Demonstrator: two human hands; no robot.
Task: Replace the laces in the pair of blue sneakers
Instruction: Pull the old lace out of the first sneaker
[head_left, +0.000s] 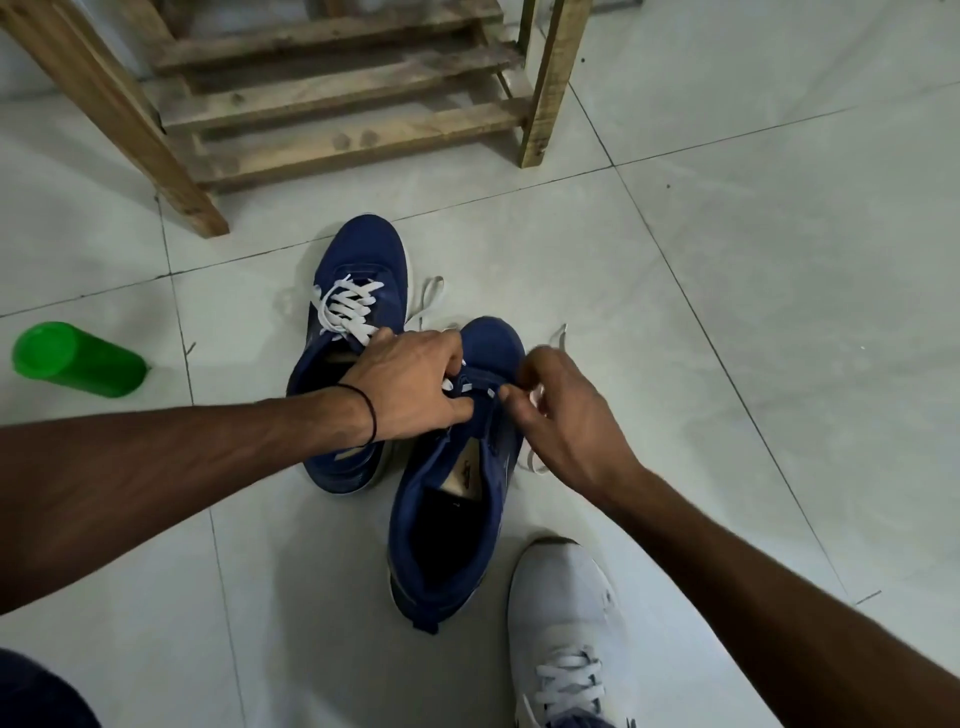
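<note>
Two blue sneakers stand on the tiled floor. The far left sneaker (358, 291) is fully laced with a white lace (345, 309). The nearer sneaker (452, 519) has a white lace (535, 460) only through its front eyelets, with loose ends trailing on the floor to the right. My left hand (410, 384) grips the left side of this sneaker's eyelet flap, fingers curled over it. My right hand (556, 415) pinches the white lace at the right eyelets; its fingertips hide the lace tip.
A green plastic cup (78, 361) lies on its side at the left. A wooden slatted rack (332, 98) stands behind the sneakers. A white sneaker (566, 634) on a foot is at the bottom right.
</note>
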